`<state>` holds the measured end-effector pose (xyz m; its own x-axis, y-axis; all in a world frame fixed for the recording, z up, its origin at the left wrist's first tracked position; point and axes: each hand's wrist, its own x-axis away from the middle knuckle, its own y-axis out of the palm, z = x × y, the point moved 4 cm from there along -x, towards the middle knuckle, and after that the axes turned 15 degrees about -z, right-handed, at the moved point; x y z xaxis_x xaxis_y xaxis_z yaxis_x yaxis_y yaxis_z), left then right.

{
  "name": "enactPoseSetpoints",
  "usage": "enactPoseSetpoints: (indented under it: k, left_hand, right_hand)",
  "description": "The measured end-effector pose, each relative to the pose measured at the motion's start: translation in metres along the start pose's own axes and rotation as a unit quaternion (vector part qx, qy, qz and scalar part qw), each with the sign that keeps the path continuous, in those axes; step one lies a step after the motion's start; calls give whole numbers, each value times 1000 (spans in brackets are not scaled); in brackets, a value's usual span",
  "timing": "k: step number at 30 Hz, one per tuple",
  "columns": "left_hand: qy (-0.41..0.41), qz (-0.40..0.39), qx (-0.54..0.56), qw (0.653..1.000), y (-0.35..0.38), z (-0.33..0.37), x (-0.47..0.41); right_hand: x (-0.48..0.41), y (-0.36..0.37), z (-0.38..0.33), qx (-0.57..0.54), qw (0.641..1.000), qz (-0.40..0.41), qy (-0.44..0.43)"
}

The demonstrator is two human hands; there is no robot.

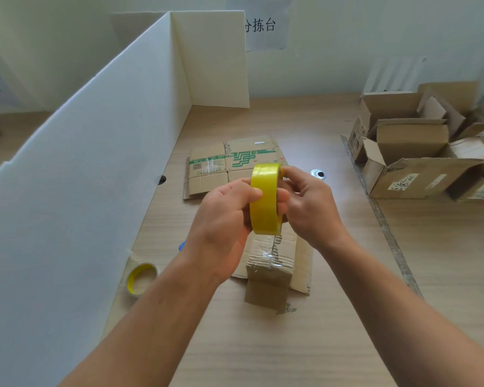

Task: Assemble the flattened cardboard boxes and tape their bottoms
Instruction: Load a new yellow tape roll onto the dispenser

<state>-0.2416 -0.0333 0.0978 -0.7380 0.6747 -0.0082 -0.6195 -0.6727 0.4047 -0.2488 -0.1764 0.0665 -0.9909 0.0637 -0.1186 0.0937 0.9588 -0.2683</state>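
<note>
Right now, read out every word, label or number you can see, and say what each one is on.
"拣台", after a character half hidden by the white divider: paper sign on the wall.
Green print and code on the flattened box: too small to read.
Handwritten label on the open box at right: blurred.

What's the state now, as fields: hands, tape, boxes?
left hand: grips the yellow tape roll
right hand: pinches the same roll's upper edge
box in work: small brown cardboard box, under the hands, clear tape on its top seam
next box: flattened brown cardboard box with green print, farther back
spare roll: second yellow tape roll, by the white partition
done boxes: brown open cartons, right
</note>
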Motion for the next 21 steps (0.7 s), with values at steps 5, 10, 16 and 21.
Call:
enactPoseSetpoints:
  k: [5,10,16,21]
  left_hand:
    - [-43,27,17,999,-5,5,-3]
    - [-35,7,17,999,-4,-3,-2]
    - [-8,-20,3,1000,0,-9,-4]
    - [14,-32,-35,999,5,-9,-4]
  right_hand:
    - [-1,-2,-5,34,999,17,-22]
    - [-4,-1,-2,24,1000,0,-11]
    - [-6,0,5,-41,998,-38,41]
    - [-7,1,6,-116,988,-63,75]
